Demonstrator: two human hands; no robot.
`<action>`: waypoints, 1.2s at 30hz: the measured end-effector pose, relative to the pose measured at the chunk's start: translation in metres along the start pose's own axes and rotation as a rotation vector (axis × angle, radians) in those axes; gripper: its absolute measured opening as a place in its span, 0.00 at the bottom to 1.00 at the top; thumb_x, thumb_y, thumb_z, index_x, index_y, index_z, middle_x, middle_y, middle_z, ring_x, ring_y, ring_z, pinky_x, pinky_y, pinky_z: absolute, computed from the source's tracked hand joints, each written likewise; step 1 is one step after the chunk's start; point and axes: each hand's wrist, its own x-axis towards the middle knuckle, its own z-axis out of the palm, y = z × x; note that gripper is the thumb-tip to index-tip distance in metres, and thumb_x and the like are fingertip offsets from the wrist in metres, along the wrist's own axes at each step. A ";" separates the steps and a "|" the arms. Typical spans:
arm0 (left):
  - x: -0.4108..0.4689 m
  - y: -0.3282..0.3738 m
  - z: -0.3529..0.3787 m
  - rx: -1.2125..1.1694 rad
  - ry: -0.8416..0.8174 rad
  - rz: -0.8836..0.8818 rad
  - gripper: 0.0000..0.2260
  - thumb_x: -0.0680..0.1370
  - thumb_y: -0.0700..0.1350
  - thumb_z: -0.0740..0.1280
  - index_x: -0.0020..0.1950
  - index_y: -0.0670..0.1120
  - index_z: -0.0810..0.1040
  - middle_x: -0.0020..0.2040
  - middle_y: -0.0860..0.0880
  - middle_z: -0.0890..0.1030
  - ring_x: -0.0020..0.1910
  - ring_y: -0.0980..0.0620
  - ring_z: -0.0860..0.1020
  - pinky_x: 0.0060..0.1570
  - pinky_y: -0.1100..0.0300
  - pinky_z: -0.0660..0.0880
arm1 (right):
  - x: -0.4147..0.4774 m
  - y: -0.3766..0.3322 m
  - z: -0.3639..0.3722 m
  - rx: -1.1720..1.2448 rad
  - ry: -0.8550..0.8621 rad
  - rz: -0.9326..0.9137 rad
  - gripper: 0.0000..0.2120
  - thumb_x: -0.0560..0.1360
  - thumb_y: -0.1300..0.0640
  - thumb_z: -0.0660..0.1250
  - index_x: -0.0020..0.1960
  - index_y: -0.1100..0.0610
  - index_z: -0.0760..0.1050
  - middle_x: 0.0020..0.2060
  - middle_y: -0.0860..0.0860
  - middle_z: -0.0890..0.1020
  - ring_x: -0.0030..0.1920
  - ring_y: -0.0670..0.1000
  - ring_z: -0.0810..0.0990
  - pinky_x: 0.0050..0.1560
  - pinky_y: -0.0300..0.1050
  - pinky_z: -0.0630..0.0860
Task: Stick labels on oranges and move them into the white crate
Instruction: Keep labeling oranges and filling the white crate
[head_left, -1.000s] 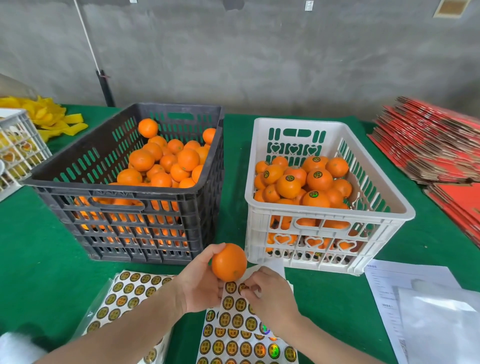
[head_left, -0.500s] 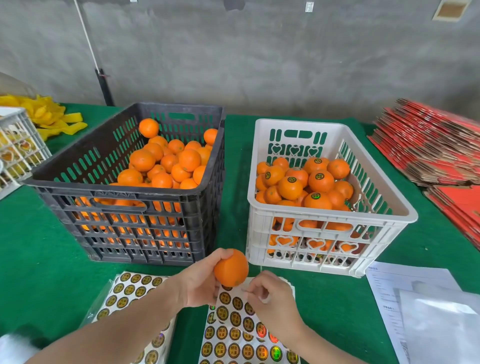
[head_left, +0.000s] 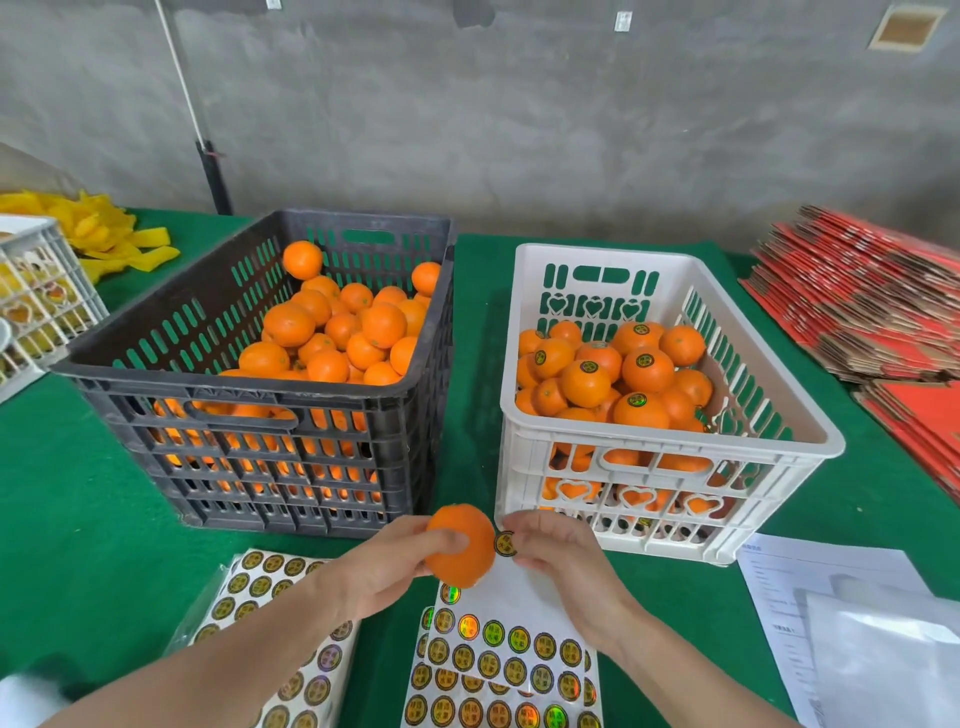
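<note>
My left hand (head_left: 382, 564) grips an orange (head_left: 460, 543) just above the sticker sheets, in front of the gap between the two crates. Right beside it, my right hand (head_left: 558, 553) pinches a round gold-and-black label (head_left: 505, 544) close to the orange's right side. A sheet of the same labels (head_left: 498, 657) lies under my hands, and a second sheet (head_left: 270, 587) lies to the left. The black crate (head_left: 249, 410) holds several unlabelled oranges. The white crate (head_left: 670, 447) on the right holds several labelled oranges.
Green cloth covers the table (head_left: 67, 499). Papers and a plastic sleeve (head_left: 852, 623) lie at the right front. Stacked red cardboard (head_left: 872, 301) fills the right edge. Another white crate (head_left: 36, 291) and yellow netting (head_left: 98, 228) sit at the far left.
My right hand has lifted from the sticker sheet with a peeled label and now holds it next to the orange. The left hand has kept the orange in about the same spot.
</note>
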 end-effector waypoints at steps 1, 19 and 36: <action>0.000 0.001 0.001 -0.047 -0.022 0.005 0.28 0.64 0.47 0.74 0.61 0.40 0.75 0.57 0.42 0.82 0.55 0.46 0.79 0.57 0.54 0.75 | 0.000 -0.005 0.002 0.008 -0.030 -0.014 0.07 0.70 0.63 0.70 0.48 0.61 0.80 0.46 0.53 0.81 0.50 0.49 0.77 0.56 0.43 0.70; -0.007 0.031 0.014 -0.237 -0.086 0.106 0.35 0.57 0.48 0.76 0.62 0.44 0.70 0.55 0.43 0.78 0.48 0.45 0.78 0.45 0.54 0.72 | -0.001 -0.037 0.013 -0.488 0.051 -0.431 0.08 0.75 0.62 0.66 0.40 0.53 0.72 0.51 0.49 0.74 0.52 0.39 0.72 0.46 0.28 0.72; -0.014 0.115 0.038 0.058 -0.039 0.408 0.35 0.56 0.60 0.79 0.54 0.43 0.74 0.58 0.39 0.77 0.51 0.41 0.82 0.45 0.51 0.81 | -0.005 -0.078 -0.008 -0.464 0.059 -0.638 0.29 0.69 0.47 0.72 0.64 0.37 0.61 0.59 0.31 0.67 0.59 0.35 0.69 0.51 0.31 0.74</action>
